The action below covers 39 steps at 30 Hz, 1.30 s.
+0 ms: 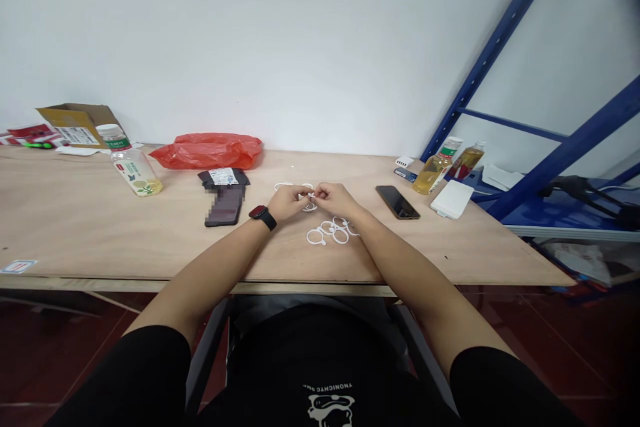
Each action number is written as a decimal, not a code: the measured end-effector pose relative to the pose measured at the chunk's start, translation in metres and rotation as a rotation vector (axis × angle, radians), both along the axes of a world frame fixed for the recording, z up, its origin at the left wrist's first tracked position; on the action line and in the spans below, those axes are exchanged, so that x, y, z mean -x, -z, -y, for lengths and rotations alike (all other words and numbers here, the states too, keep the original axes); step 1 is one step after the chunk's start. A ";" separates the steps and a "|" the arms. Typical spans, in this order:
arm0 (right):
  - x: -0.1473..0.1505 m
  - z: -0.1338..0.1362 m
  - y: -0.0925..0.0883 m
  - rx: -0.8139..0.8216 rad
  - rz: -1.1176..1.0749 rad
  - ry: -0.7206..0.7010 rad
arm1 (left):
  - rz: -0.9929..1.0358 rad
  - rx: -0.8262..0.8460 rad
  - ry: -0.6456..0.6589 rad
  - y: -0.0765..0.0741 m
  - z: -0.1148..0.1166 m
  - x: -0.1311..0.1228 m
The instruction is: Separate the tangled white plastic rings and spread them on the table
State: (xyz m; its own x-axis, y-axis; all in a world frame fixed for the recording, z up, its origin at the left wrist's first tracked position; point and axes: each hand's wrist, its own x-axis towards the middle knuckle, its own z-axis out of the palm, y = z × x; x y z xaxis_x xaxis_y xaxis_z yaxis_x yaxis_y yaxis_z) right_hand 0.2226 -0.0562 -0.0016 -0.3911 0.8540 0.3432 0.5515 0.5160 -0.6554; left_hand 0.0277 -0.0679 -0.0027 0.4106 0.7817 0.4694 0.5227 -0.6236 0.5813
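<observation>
Over the middle of a pale, faintly grained wooden tabletop (280, 257), the person's two bare hands met with fingers curled inward. The left hand (290, 202), below a smooth black watch (263, 215), and the right hand (333, 199) brought their fingertips close together, both pinching a small white piece (311, 195) mostly hidden by the fingers. Thin white rings lay around the fingertips, partly covered by the hands; whether the pinched piece belonged to one of them could not be told. Nearer the table's front edge, beside the right wrist, sat a loose cluster of rings (331, 230), slim, glossy and round, with small knobs on their rims.

To the left were a flat dark rectangular object (223, 208), blurred in part, a crinkled black packet (223, 177) with a printed white label, and a rumpled, translucent red plastic bag (210, 151). Farther left stood a clear bottle (131, 163) with a lemon-printed label and an open brown cardboard box (77, 123).

On the right, a glassy black smartphone (397, 202) lay flat near a rounded white case (452, 199) and a bottle of amber liquid (434, 170), close to a blue metal rack (493, 43).
</observation>
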 end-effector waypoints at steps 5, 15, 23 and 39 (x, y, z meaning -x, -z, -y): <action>0.002 0.000 0.003 -0.001 -0.024 -0.013 | 0.052 0.033 -0.032 0.001 -0.001 -0.001; 0.011 0.001 0.006 0.026 -0.053 -0.061 | 0.102 0.028 -0.127 0.007 -0.008 -0.002; -0.009 -0.010 -0.005 -0.107 0.240 0.254 | 0.087 -0.092 -0.159 0.010 -0.015 0.004; -0.062 -0.033 -0.006 0.332 0.417 0.072 | -0.272 -0.047 0.077 0.010 -0.009 0.001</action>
State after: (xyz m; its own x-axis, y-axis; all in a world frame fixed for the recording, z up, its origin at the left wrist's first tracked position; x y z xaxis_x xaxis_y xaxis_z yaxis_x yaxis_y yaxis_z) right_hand 0.2850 -0.0237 0.0047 -0.3727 0.9199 -0.1217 0.8264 0.2694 -0.4944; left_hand 0.0270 -0.0592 -0.0131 0.5837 0.7236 0.3683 0.6059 -0.6901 0.3957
